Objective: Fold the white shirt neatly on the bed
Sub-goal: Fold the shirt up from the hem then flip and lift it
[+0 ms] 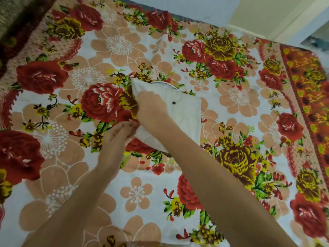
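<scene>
The right hand (pixel 151 107) lies palm down on the left part of the white shirt (pixel 183 118), its forearm crossing the shirt's near corner. Its fingers reach over the shirt's left edge, and whether they curl under the cloth is hidden, so its grasp cannot be told. The left hand (pixel 121 131) sits just beside the shirt's near-left edge, fingers bent and bunched, pinching the cloth there. The two hands almost touch.

The shirt is folded into a compact, roughly square packet, turned at an angle, and lies flat on the bed (pixel 142 193). A dark button (pixel 174 103) shows on top, just right of the right hand, and a curved collar edge (pixel 160 83) shows at the shirt's far side.

The bed's sheet is floral: a large red rose (pixel 101 102) touches the shirt's left edge and a yellow rose (pixel 236 161) lies to its near right. A pale wall (pixel 178 8) rises well beyond the shirt.
</scene>
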